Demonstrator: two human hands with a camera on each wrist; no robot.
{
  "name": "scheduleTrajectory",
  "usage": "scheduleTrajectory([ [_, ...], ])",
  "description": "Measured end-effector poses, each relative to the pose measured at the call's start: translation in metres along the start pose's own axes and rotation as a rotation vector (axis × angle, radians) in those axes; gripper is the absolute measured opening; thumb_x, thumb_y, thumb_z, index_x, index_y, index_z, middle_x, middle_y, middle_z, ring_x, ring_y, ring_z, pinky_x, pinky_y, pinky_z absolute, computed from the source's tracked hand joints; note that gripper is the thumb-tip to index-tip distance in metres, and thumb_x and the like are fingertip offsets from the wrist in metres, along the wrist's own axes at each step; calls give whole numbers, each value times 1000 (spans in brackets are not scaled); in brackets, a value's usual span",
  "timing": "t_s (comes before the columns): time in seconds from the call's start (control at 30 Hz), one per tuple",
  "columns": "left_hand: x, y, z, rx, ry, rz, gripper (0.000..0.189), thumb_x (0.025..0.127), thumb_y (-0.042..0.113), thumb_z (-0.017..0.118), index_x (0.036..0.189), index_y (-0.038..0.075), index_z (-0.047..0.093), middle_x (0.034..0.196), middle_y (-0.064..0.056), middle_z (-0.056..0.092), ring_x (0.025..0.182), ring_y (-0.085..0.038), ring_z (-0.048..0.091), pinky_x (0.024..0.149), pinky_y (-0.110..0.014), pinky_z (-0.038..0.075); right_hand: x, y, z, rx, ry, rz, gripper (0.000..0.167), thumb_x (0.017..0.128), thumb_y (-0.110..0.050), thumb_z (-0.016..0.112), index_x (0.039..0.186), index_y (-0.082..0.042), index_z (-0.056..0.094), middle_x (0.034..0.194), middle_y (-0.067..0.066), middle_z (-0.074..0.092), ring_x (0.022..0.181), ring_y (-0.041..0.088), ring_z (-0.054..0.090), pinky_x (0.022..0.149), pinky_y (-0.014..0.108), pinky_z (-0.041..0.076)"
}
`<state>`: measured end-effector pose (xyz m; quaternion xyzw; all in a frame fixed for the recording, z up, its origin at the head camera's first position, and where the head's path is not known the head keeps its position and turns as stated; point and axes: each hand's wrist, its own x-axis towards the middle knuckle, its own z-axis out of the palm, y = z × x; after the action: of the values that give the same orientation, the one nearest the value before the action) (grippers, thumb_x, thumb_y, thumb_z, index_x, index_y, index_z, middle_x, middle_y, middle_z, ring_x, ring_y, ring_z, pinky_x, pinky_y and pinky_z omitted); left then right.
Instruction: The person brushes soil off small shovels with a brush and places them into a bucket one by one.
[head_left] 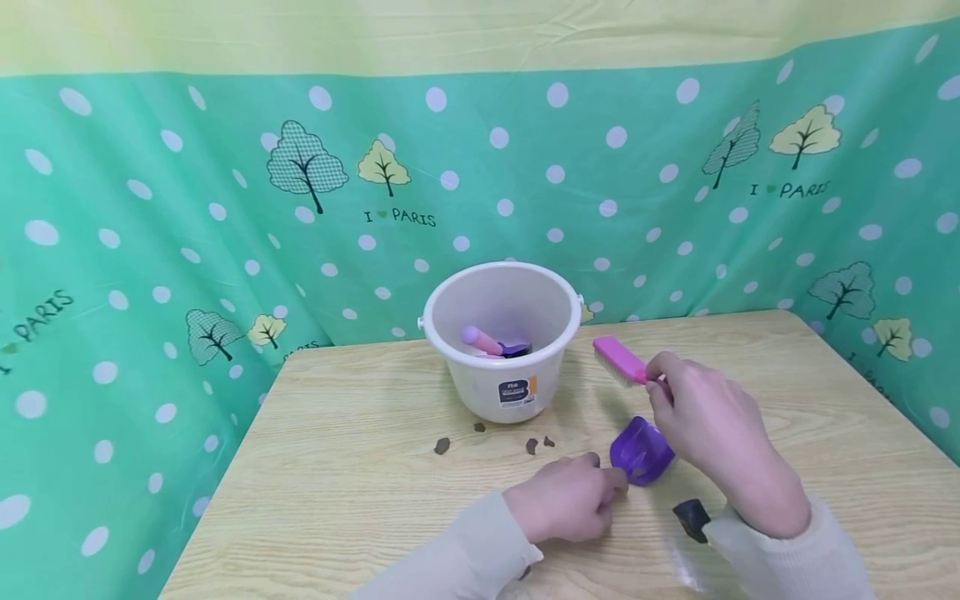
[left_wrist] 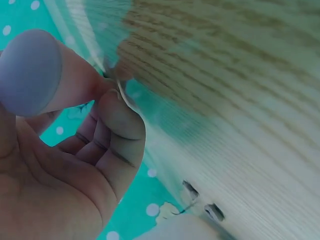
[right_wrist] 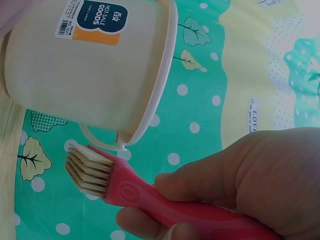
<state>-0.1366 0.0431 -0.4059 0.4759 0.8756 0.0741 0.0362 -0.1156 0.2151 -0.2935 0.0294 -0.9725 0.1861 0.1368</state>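
In the head view a small purple shovel lies low over the table with its pan facing up. My left hand grips it at the handle end. The left wrist view has the pink handle with a lilac end between the thumb and fingers of that hand. My right hand holds a pink brush by its handle, above the table and beyond the shovel. Its pale bristles show clearly in the right wrist view, where the brush head overlaps the bucket's handle.
A white bucket stands at the back, with a pink-handled tool inside. Several dark bits lie in front of it on the wooden table. A larger black piece is near my right wrist. A green curtain hangs behind.
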Motion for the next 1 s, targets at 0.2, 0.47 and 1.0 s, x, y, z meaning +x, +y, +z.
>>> scheduleTrajectory([
  [0.2, -9, -4, -2, -37, 0, -27, 18, 82, 17, 64, 98, 26, 61, 76, 10, 47, 63, -5, 42, 49, -18, 34, 0, -1, 0, 2, 6, -6, 17, 90, -10, 54, 104, -5, 62, 66, 2, 50, 51, 17, 41, 44, 31, 30],
  [0.47, -21, -8, -12, -112, 11, -113, 12, 86, 20, 62, 96, 23, 57, 75, 8, 46, 62, -6, 43, 50, -20, 36, 0, -1, 0, 1, 13, -11, 17, 90, -10, 53, 103, -5, 62, 64, 1, 49, 51, 17, 41, 44, 31, 30],
  [1.0, -43, -13, -14, -166, 121, -191, 12, 78, 14, 63, 84, 22, 56, 71, 11, 43, 61, -5, 42, 51, -19, 35, 0, -2, 2, 1, 11, -17, 17, 90, -10, 53, 103, -5, 63, 64, 0, 48, 51, 17, 41, 43, 31, 30],
])
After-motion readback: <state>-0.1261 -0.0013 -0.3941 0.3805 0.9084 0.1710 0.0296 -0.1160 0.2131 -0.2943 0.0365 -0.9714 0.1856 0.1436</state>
